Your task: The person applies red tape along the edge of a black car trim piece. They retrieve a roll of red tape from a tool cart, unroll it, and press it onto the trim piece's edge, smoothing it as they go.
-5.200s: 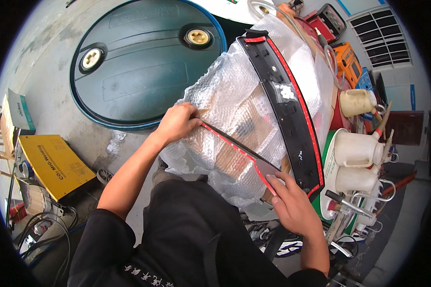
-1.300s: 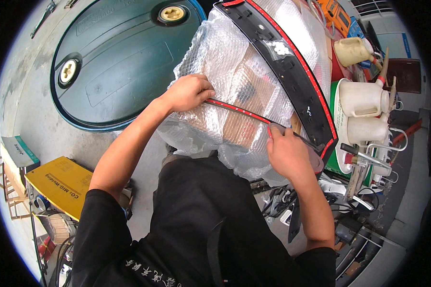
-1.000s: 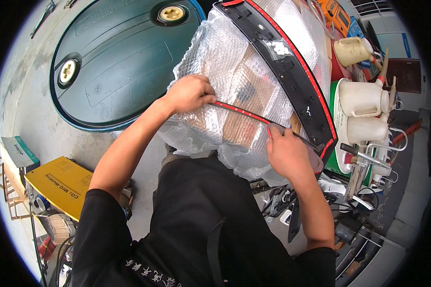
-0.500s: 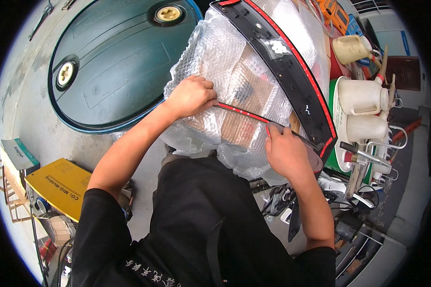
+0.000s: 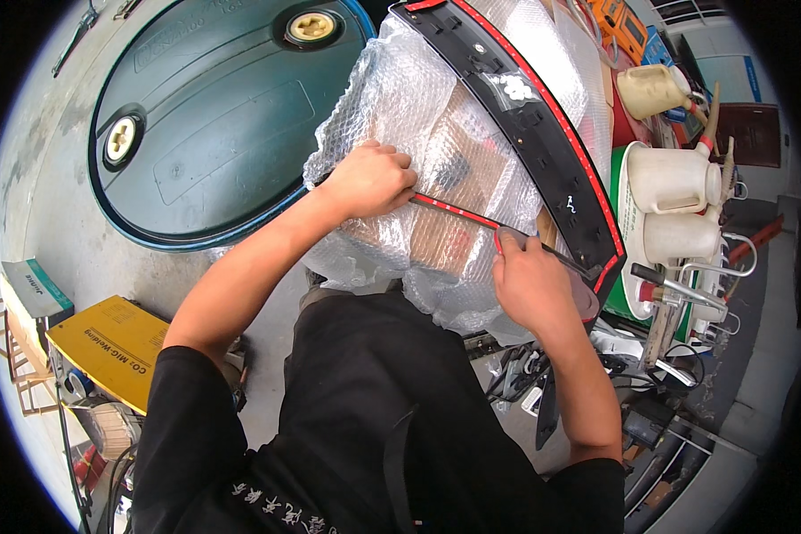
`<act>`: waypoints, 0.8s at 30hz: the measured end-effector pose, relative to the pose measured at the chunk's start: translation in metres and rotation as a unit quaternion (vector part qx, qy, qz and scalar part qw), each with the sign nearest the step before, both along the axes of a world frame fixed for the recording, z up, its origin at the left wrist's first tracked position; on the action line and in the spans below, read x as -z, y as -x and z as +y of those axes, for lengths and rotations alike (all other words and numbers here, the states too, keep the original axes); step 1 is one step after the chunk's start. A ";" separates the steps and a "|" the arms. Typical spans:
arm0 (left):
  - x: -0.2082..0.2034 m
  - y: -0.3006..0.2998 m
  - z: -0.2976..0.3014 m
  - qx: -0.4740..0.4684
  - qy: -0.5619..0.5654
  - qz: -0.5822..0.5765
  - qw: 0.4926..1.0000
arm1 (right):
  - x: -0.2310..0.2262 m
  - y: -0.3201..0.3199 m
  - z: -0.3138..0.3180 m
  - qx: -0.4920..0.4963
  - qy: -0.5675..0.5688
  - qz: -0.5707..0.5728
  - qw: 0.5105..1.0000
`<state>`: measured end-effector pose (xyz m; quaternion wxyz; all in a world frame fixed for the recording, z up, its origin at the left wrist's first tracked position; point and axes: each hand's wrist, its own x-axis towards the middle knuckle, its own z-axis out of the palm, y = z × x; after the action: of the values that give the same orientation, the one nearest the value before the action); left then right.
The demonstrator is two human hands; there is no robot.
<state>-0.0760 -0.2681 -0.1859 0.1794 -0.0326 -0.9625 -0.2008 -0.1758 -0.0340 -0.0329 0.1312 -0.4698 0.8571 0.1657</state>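
Observation:
A thin black trim strip (image 5: 458, 212) with red backing on its adhesive face lies slantwise between my two hands, over bubble wrap (image 5: 369, 111). Closed around its left part is my left hand (image 5: 371, 181), fingers curled and palm down. My right hand (image 5: 532, 278) grips the strip farther right, thumb and fingers pressed together on it. Beyond my right hand stretches a large curved black panel (image 5: 543, 151), edged with red-backed tape. A small clear bag of white pieces (image 5: 516, 87) rests on that panel.
A big dark green drum (image 5: 231, 116) with two cream caps stands at the upper left. At the left is a yellow box (image 5: 116, 343). White plastic jugs (image 5: 676, 178) and a metal-handled tool (image 5: 681, 289) crowd the right side. Cables and parts lie below my right forearm.
My left hand has shifted slightly right along the strip, covering a bit more of its red face. My right hand and the curved panel have stayed put.

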 end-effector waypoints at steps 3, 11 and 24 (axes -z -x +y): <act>-0.008 0.010 0.010 -0.003 0.041 -0.039 0.998 | 0.002 0.000 0.001 0.009 -0.016 0.000 1.000; 0.005 0.029 0.027 0.013 -0.018 -0.033 0.999 | 0.011 -0.002 0.009 -0.001 0.007 0.037 0.999; 0.005 0.028 0.029 0.010 -0.058 -0.054 0.997 | 0.016 -0.005 0.013 0.007 -0.011 0.072 0.997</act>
<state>-0.1044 -0.2396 -0.1907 0.1265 -0.0211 -0.9572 -0.2593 -0.1709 -0.0208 -0.0489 0.0749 -0.4489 0.8659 0.2074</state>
